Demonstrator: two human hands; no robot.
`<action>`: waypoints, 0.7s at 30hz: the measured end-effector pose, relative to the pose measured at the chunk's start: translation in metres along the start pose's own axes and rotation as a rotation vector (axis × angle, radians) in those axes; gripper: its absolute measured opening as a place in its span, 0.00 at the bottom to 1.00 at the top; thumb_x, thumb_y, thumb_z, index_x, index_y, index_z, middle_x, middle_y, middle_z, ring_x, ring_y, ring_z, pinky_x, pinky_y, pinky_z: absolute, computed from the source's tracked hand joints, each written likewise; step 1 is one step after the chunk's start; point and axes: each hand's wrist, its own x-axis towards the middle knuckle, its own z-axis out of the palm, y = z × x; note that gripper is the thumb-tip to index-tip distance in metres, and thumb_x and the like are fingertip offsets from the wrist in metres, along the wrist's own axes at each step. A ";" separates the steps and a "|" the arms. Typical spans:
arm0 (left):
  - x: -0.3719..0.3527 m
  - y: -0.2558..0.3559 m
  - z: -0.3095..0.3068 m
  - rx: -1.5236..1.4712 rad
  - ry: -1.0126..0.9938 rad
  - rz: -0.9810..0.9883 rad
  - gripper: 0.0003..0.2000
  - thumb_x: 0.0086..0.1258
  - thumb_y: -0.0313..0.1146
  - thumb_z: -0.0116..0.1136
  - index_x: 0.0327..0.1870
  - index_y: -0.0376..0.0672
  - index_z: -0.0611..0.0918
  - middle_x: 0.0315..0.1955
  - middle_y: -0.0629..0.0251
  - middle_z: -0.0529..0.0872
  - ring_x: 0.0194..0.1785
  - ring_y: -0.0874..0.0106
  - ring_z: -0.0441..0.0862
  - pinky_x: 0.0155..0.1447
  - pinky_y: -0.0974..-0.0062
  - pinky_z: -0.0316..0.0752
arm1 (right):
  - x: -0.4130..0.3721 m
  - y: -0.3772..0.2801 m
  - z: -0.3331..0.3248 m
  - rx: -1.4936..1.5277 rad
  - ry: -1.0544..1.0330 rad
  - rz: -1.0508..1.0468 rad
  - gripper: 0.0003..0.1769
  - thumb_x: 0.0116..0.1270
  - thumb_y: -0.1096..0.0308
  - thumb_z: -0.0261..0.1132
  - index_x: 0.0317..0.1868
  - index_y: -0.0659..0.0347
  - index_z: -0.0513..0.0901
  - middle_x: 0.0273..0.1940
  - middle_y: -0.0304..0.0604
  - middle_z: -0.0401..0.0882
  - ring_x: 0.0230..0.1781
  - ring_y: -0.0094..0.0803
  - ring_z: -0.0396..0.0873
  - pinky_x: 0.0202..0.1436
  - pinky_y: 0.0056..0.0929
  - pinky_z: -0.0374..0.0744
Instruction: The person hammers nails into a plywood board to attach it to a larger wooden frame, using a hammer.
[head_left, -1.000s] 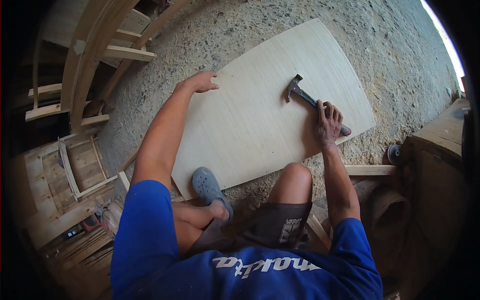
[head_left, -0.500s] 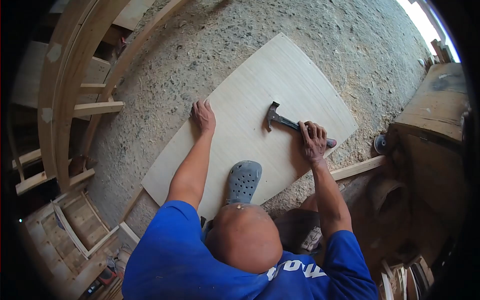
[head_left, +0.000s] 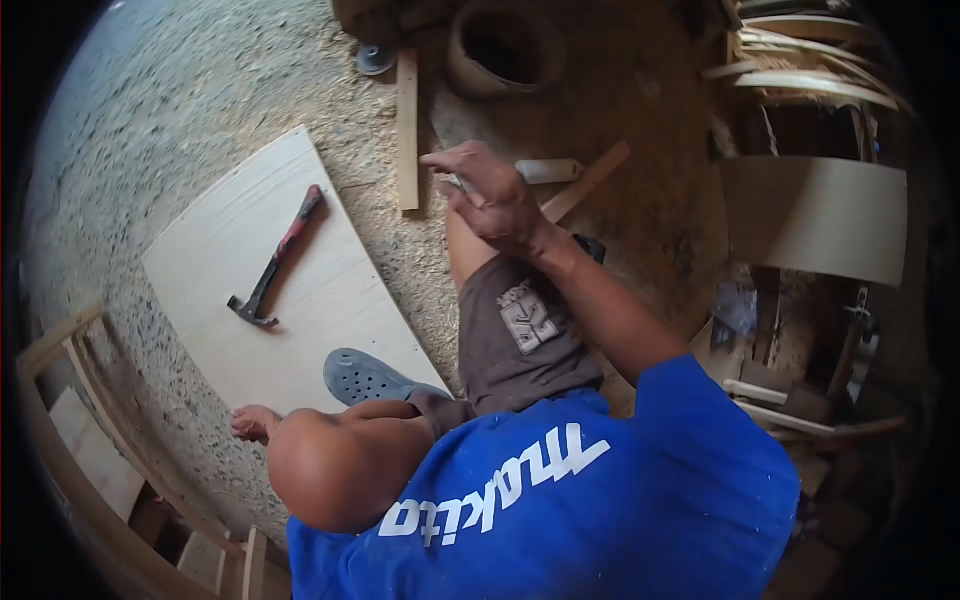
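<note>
A pale plywood board (head_left: pixel 330 300) lies on the ground, with a grey clog standing on it. My left hand (head_left: pixel 255 423) is at its lower left edge, fingers bent against the edge and partly behind my raised knee. The claw hammer (head_left: pixel 282 250), with a black and red handle, rests on the board, out of both hands. Over my other knee, my right hand (head_left: pixel 490 195) is raised with index finger and thumb apart. A small pale bit shows between them; I cannot make out what it is.
Beyond my right hand are a wooden strip (head_left: pixel 407 130), a white cylinder (head_left: pixel 550 171) and a round bucket (head_left: pixel 480 79). Wooden frames (head_left: pixel 120 420) stand at lower left. A curved panel (head_left: pixel 820 215) and stacked strips (head_left: pixel 815 85) are at the right.
The view has swung to the right. My right hand has let go of the hammer, left it on the board and moved away to the right. My left hand remains at the board's edge.
</note>
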 end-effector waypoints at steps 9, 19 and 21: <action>-0.058 -0.118 0.140 -0.492 -0.256 0.186 0.17 0.74 0.38 0.60 0.54 0.34 0.85 0.48 0.55 0.88 0.56 0.56 0.82 0.65 0.61 0.75 | -0.302 0.102 -0.150 -0.047 -0.069 1.018 0.07 0.67 0.74 0.64 0.42 0.66 0.87 0.38 0.50 0.88 0.40 0.40 0.88 0.44 0.38 0.82; -0.009 -0.272 0.264 -0.351 -0.377 0.447 0.16 0.69 0.34 0.64 0.54 0.34 0.84 0.47 0.56 0.87 0.55 0.55 0.82 0.65 0.59 0.74 | -0.315 0.171 -0.040 -0.440 -0.781 0.756 0.14 0.70 0.67 0.57 0.41 0.65 0.88 0.43 0.67 0.86 0.44 0.67 0.83 0.47 0.57 0.79; 0.079 -0.334 0.275 -0.236 -0.263 0.305 0.16 0.68 0.34 0.65 0.53 0.35 0.84 0.46 0.56 0.87 0.55 0.55 0.81 0.65 0.58 0.74 | -0.326 0.181 -0.030 -0.363 -0.491 0.581 0.15 0.76 0.61 0.61 0.45 0.64 0.87 0.40 0.64 0.86 0.42 0.63 0.84 0.44 0.55 0.78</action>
